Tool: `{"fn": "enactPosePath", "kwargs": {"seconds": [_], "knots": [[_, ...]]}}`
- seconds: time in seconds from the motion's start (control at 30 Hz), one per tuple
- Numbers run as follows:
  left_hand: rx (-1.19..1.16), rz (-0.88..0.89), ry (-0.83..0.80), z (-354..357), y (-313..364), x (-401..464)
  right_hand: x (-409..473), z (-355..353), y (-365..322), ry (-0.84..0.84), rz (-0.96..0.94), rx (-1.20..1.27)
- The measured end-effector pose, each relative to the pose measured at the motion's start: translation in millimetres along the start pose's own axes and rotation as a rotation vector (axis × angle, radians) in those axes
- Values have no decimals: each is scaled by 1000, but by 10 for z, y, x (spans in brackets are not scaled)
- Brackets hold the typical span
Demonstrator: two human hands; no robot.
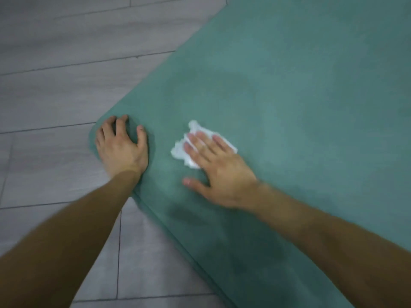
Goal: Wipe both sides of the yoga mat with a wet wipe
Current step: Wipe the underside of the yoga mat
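The teal yoga mat lies flat on the floor, its near corner pinned by the spread left hand so the flat-fingered right hand can press the wet wipe just beside it.

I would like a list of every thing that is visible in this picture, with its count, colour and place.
yoga mat: one, green, lying flat on the floor, filling the right and centre of the view.
wet wipe: one, white, crumpled, on the mat near its corner, under the right hand's fingers.
floor: one, grey planks, left side and bottom of the view.
left hand: one, resting on the mat's corner with the fingers bent.
right hand: one, pressing the wipe with straight fingers.
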State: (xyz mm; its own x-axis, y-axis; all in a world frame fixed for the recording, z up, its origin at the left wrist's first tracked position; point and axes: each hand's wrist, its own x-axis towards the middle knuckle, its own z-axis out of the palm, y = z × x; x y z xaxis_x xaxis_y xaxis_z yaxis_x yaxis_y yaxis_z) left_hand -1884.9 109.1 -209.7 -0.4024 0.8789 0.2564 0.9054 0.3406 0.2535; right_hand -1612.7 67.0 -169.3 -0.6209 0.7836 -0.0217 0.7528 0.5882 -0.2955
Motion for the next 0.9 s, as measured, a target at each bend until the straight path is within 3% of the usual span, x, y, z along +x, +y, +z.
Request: {"fn": "enactPosePath", "kwargs": {"seconds": [0.07,0.13,0.2,0.3,0.37,0.47,0.53,0.63,0.77,0.9], "knots": [[79,11,-18,-37,34,1,-772,57,-300,-62,-160,54],[190,103,-38,-150,82,-35,-870,48,-150,-59,-195,29],[239,181,-38,-264,247,-196,-359,-23,202,3,-37,-62],[116,98,-73,-315,640,-780,467,-243,697,13,268,-57],[28,28,-101,-256,873,-1174,559,-262,800,24,307,-55],[10,-22,-70,-141,950,-1299,-128,-130,640,23,86,-87],[43,-32,-72,-140,948,-1306,-886,-122,376,-75,-57,-97],[46,-20,-71,-161,968,-1316,-1364,-133,260,-73,-86,-58],[51,-35,-56,-157,948,-1300,-114,-75,589,74,95,-143],[41,-29,-35,-145,953,-1296,909,-125,822,64,312,-97]]}}
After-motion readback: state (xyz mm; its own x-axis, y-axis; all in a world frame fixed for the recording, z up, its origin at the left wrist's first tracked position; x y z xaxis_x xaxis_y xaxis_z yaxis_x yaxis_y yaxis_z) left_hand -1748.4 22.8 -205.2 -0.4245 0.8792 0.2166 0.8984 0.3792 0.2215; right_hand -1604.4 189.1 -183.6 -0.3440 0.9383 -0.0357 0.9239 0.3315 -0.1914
